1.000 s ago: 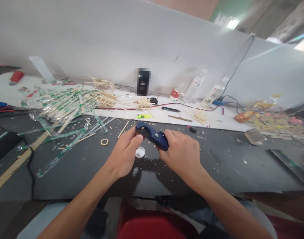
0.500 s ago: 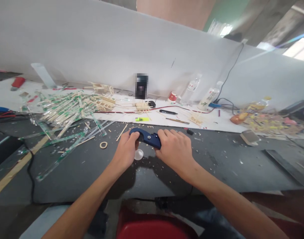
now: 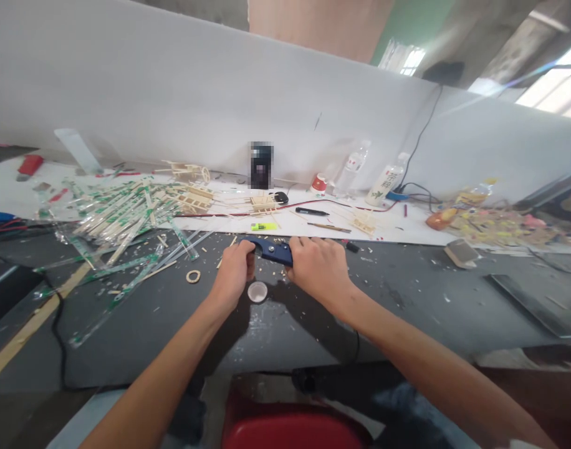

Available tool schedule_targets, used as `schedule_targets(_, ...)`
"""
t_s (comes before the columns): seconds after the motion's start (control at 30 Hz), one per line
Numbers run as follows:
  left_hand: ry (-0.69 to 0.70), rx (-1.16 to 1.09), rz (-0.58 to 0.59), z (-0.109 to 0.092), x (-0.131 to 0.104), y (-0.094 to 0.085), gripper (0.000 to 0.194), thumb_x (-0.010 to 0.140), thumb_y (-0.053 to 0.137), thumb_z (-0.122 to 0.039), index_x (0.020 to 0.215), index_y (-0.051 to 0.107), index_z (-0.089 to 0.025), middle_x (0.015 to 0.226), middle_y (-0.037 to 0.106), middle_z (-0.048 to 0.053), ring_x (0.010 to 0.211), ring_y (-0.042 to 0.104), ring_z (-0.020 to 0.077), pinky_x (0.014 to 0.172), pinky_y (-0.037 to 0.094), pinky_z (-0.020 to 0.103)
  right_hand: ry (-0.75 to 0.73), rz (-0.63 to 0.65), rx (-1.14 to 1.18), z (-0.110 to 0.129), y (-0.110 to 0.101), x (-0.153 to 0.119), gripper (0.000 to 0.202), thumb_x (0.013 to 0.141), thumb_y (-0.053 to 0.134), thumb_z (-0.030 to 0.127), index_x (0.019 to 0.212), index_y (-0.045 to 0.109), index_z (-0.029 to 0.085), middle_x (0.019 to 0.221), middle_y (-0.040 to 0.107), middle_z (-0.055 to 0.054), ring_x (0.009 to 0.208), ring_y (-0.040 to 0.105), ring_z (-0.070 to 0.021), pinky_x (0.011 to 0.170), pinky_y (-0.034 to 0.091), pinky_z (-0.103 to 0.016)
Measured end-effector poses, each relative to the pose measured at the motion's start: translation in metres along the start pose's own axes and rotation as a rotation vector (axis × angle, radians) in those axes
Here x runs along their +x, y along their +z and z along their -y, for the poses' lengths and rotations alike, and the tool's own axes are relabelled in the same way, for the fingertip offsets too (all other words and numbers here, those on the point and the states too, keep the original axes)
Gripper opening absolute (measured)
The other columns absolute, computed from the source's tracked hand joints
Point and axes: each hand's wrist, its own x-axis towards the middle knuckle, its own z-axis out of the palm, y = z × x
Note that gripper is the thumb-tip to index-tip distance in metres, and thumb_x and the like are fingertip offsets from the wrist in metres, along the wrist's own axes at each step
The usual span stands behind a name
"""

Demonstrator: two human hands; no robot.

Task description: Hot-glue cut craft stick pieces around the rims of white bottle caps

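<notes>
A dark blue tool [image 3: 275, 251] with a curved end and a round metal rivet is held between my two hands above the grey table. My right hand [image 3: 316, 265] wraps round its right end. At the curved left end, my left hand [image 3: 234, 268] has thumb and fingers pinched; whether it grips the tool or a small piece there is too small to tell. A small round white cup [image 3: 257, 292] stands on the table just below the tool. Left of my left hand lies a wooden ring [image 3: 192, 276].
Wooden sticks in plastic sleeves [image 3: 121, 212] pile up at the left. Behind the hands are a yellow marker [image 3: 263, 226], a black pen [image 3: 312, 211], a red paper cup [image 3: 318, 183] and bottles [image 3: 355, 168]. A grey block [image 3: 460, 254] sits at right.
The view has shifted slightly. Both hands and the blue tool have moved a little up and left, away from the small white cup, and less of the tool's curved end shows.
</notes>
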Motion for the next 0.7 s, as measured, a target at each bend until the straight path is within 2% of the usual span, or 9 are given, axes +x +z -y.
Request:
schedule_targets(0.1, 0.044, 0.293, 0.057, -0.002, 0.003, -0.005, 0.035, 0.101, 0.069, -0.035, 0.131, 0.065, -0.018, 0.130, 0.070, 0.010, 0.106, 0.072, 0.0262, 0.088, 0.063, 0.047, 0.079, 0.003, -0.036, -0.011, -0.001, 0.002, 0.021, 0.091, 0.064, 0.029, 0.104, 0.070, 0.015, 0.100, 0.079, -0.015, 0.094, 0.072, -0.0322, 0.074, 0.042, -0.039)
schedule_targets(0.2, 0.123, 0.591, 0.103, -0.003, 0.006, -0.010, 0.035, 0.101, 0.069, -0.036, 0.131, 0.066, -0.018, 0.131, 0.069, 0.010, 0.108, 0.072, 0.0273, 0.090, 0.062, 0.048, 0.169, 0.019, -0.061, -0.036, 0.005, 0.000, 0.027, 0.093, 0.065, 0.038, 0.107, 0.070, 0.015, 0.106, 0.078, -0.015, 0.101, 0.071, -0.0338, 0.081, 0.044, -0.041)
schedule_targets(0.3, 0.203, 0.886, 0.161, 0.000, 0.012, -0.013, 0.034, 0.101, 0.069, -0.035, 0.131, 0.066, -0.018, 0.133, 0.069, 0.011, 0.111, 0.071, 0.0280, 0.093, 0.061, 0.050, 0.258, 0.062, -0.081, -0.077, 0.020, -0.016, 0.034, 0.095, 0.062, 0.049, 0.103, 0.071, 0.017, 0.106, 0.079, -0.015, 0.102, 0.071, -0.0350, 0.083, 0.045, -0.043)
schedule_targets(0.4, 0.258, 1.129, 0.220, 0.007, 0.020, -0.012, 0.034, 0.101, 0.069, -0.034, 0.131, 0.066, -0.018, 0.133, 0.069, 0.011, 0.111, 0.071, 0.0276, 0.093, 0.061, 0.050, 0.388, 0.105, -0.109, -0.124, 0.043, -0.045, 0.038, 0.098, 0.058, 0.050, 0.099, 0.072, 0.015, 0.101, 0.078, -0.019, 0.099, 0.072, -0.0372, 0.082, 0.046, -0.045)
schedule_targets(0.53, 0.330, 1.330, 0.243, 0.010, 0.025, -0.009, 0.033, 0.101, 0.069, -0.035, 0.130, 0.066, -0.018, 0.130, 0.070, 0.011, 0.108, 0.072, 0.0268, 0.091, 0.062, 0.049, 0.515, 0.142, -0.100, -0.172, 0.077, -0.086, 0.045, 0.097, 0.059, 0.054, 0.102, 0.073, 0.012, 0.099, 0.076, -0.025, 0.100, 0.071, -0.0413, 0.084, 0.048, -0.049)
schedule_targets(0.63, 0.402, 1.403, 0.213, 0.005, 0.023, -0.007, 0.035, 0.102, 0.068, -0.036, 0.132, 0.065, -0.018, 0.127, 0.071, 0.010, 0.104, 0.073, 0.0258, 0.089, 0.063, 0.047, 0.543, 0.119, -0.014, -0.185, 0.101, -0.109, 0.052, 0.097, 0.055, 0.057, 0.120, 0.069, 0.012, 0.111, 0.075, -0.024, 0.105, 0.070, -0.0415, 0.088, 0.050, -0.051)
schedule_targets(0.7, 0.459, 1.428, 0.195, 0.000, 0.021, -0.007, 0.036, 0.103, 0.066, -0.036, 0.134, 0.063, -0.018, 0.123, 0.072, 0.010, 0.099, 0.074, 0.0244, 0.086, 0.064, 0.046, 0.540, 0.075, 0.081, -0.186, 0.109, -0.118, 0.057, 0.096, 0.053, 0.058, 0.129, 0.065, 0.013, 0.126, 0.071, -0.025, 0.118, 0.066, -0.0425, 0.096, 0.049, -0.054)
